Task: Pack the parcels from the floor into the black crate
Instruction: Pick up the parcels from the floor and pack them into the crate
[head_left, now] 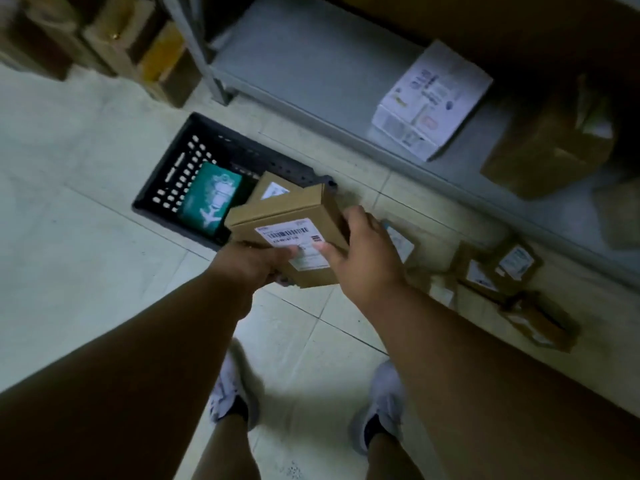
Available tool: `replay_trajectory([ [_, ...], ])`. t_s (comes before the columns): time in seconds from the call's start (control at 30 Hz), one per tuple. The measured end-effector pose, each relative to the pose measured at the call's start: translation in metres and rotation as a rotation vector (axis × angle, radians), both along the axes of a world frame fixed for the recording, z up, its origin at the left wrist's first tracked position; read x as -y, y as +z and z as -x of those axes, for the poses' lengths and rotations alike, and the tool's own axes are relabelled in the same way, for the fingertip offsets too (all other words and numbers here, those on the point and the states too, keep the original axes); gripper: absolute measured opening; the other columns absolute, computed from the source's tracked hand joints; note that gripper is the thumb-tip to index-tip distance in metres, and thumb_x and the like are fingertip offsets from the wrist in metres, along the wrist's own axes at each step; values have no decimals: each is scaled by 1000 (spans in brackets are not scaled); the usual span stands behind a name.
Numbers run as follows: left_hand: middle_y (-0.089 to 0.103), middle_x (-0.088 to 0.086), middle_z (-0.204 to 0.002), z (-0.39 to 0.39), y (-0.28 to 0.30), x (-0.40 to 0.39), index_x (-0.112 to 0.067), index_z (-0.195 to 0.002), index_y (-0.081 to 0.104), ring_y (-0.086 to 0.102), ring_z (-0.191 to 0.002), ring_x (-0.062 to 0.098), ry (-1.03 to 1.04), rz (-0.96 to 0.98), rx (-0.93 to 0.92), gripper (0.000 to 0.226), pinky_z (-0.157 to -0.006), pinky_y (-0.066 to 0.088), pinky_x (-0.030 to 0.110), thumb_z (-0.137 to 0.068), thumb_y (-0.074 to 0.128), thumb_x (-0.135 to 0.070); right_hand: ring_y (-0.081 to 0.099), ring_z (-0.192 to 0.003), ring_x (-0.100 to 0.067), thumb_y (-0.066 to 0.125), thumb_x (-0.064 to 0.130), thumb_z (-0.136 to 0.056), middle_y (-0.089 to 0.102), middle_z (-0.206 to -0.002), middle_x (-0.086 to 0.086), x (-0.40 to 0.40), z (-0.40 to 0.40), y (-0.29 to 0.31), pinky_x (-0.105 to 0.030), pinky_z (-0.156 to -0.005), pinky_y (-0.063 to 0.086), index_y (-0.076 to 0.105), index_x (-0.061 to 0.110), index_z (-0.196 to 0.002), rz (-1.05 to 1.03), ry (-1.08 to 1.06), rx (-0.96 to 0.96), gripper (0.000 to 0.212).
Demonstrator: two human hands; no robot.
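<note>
Both hands hold one brown cardboard parcel (291, 233) in the air, just above the near right corner of the black crate (180, 157), which stands on the tiled floor (86, 271). The left hand (256, 261) cups the parcel from below and from the near side, its thumb lying on the white shipping label (294, 244), while the right hand (363, 251) clasps the right edge, thumb on top and fingers (353, 216) wrapped round the far side; both are closed firmly on the box, neither spread wide. The parcel looks to be a stiff, flat-sided carton with crisp corners, so it should hold its shape under a squeeze and is probably light, since it sits easily in a loose two-handed hold. The bare card offers decent friction; the glossy label may be slicker, so opposite edges seem the surer place to take hold. Inside the crate a green packet (211, 199) stands against the slotted wall and another brown box (270, 192) leans beside it, leaving only a narrow space. More parcels (498, 268) lie on the floor to the right, near the base of a grey shelf (311, 64); they look similar in build, though blur hides detail.
</note>
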State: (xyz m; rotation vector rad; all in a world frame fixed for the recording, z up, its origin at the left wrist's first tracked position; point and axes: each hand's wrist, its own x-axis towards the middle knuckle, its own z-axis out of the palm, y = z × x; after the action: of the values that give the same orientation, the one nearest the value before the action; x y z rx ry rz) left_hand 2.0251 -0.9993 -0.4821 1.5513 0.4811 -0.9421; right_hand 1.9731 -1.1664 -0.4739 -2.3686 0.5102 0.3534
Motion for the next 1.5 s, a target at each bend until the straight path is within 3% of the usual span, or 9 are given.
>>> replay_trajectory([
  [0.07, 73, -2, -100, -21, -6, -42, -23, -106, 62, 73, -79, 9, 23, -23, 51, 27, -57, 55, 20, -85, 70, -7, 58, -118, -24, 63, 45, -91, 59, -127, -3, -47, -20, -2, -37, -91, 54, 45, 23, -121, -6, -16, -25, 42],
  [0.23, 70, -2, -114, -68, 3, -121, -24, -122, 60, 68, -101, 18, -42, -114, 90, 37, -87, 56, 40, -87, 69, -29, 65, -110, -25, 63, 49, -90, 63, -125, -4, -153, -54, 5, -35, -82, 58, 42, 20, -119, -44, -200, -54, 45],
  [0.37, 62, 8, -128, -90, 9, -149, -19, -131, 55, 60, -117, 27, -160, -76, 90, 34, -96, 51, 41, -97, 56, -18, 65, -112, -27, 62, 49, -90, 62, -128, -6, -201, -91, 9, -33, -79, 56, 43, 17, -125, -65, -336, -93, 51],
  [0.5, 60, -1, -132, -103, -1, -154, -30, -134, 55, 58, -117, 19, -232, -73, 127, 41, -84, 49, 25, -96, 59, -17, 65, -110, -28, 63, 41, -91, 64, -127, -6, -210, -120, 4, -35, -79, 55, 43, 16, -128, -105, -434, -80, 49],
  [0.63, 62, -13, -128, -111, -5, -147, -41, -134, 52, 63, -109, 8, -366, -37, 141, 56, -92, 54, 33, -85, 67, -19, 65, -110, -28, 63, 38, -92, 63, -127, -7, -204, -137, -6, -28, -72, 50, 42, 17, -129, -147, -510, -113, 47],
  [0.73, 62, -25, -112, -123, -5, -143, -43, -129, 50, 60, -96, -11, -460, -19, 181, 65, -74, 53, 13, -79, 74, -10, 65, -107, -30, 63, 38, -91, 63, -125, -8, -202, -156, -14, -29, -74, 53, 42, 19, -126, -160, -550, -124, 46],
  [1.0, 50, -1, -135, -170, -47, -97, -20, -143, 35, 50, -119, 17, -870, -477, 568, 75, -99, 49, 39, -80, 75, -27, 63, -112, -33, 67, 45, -88, 63, -125, -8, -187, -201, -52, -44, -91, 55, 43, 23, -114, -213, -645, -125, 41],
  [1.17, 56, 0, -125, -198, -89, -103, -20, -135, 43, 58, -107, 16, -969, -531, 553, 53, -92, 53, 36, -88, 66, -29, 60, -117, -27, 69, 33, -90, 60, -130, -6, -192, -229, -95, -26, -85, 46, 46, 20, -124, -328, -701, -116, 43],
  [1.5, 60, -7, -85, -250, -206, -134, -25, -93, 51, 60, -66, 6, -1026, -515, 397, 8, -57, 50, 21, -93, 58, -21, 66, -99, -22, 61, 33, -94, 67, -111, -5, -232, -267, -235, -43, -87, 57, 51, 22, -108, -342, -667, -186, 21],
])
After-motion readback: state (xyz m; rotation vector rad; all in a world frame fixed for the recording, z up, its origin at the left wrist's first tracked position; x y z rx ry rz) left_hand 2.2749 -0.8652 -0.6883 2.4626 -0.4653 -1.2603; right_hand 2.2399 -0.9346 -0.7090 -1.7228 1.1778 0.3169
